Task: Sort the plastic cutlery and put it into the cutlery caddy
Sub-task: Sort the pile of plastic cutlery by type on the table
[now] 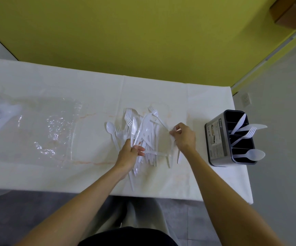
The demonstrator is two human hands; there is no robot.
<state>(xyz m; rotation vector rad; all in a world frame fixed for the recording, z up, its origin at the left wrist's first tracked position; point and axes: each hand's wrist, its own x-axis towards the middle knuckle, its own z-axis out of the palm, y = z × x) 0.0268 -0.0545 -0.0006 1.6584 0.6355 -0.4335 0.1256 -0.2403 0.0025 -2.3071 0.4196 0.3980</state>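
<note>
Gripped bundle (142, 127) with left hand (130, 153), pinched fork (155, 113) with right hand (185, 137); pile (151, 148) between, bag (55, 132) leftward, "Kasiq"-labelled caddy (216, 139) rightward.

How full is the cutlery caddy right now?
Nearly empty: the cutlery caddy holds few pieces, including a fork and a spoon.

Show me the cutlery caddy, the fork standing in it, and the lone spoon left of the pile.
cutlery caddy (216, 139), head view, on its labelled side wall.
fork in the caddy (244, 135), head view, on its neck below the tines.
lone spoon (110, 126), head view, on its bowl.
</note>
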